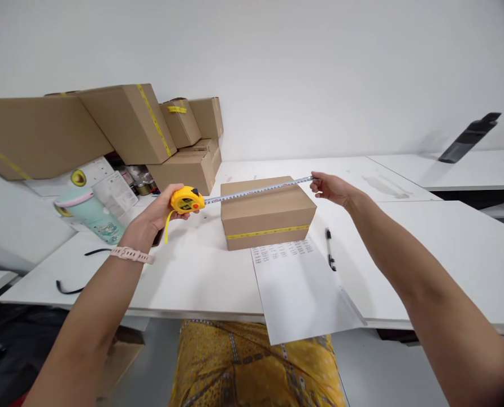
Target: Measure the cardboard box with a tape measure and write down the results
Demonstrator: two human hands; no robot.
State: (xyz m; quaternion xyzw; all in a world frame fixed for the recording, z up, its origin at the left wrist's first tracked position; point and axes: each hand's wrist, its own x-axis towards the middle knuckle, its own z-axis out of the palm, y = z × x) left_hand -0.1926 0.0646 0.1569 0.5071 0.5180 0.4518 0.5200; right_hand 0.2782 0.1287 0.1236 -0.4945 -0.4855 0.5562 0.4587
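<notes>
A closed cardboard box [267, 217] with a yellow tape band stands on the white table [184, 271]. My left hand [161, 212] grips a yellow tape measure case [187, 200] left of the box. Its metal tape blade [256, 190] stretches across the box top. My right hand [330, 188] pinches the blade's end at the box's far right corner. A sheet of paper [298, 288] with a printed table lies in front of the box, overhanging the table edge. A black pen [329, 249] lies right of the sheet.
Several cardboard boxes [120, 127] are stacked at the back left against the wall. A mint green bottle [91, 213] and small packages lie below them. A black cord [72, 285] lies near the left edge. A dark object [470, 137] leans on the far right table.
</notes>
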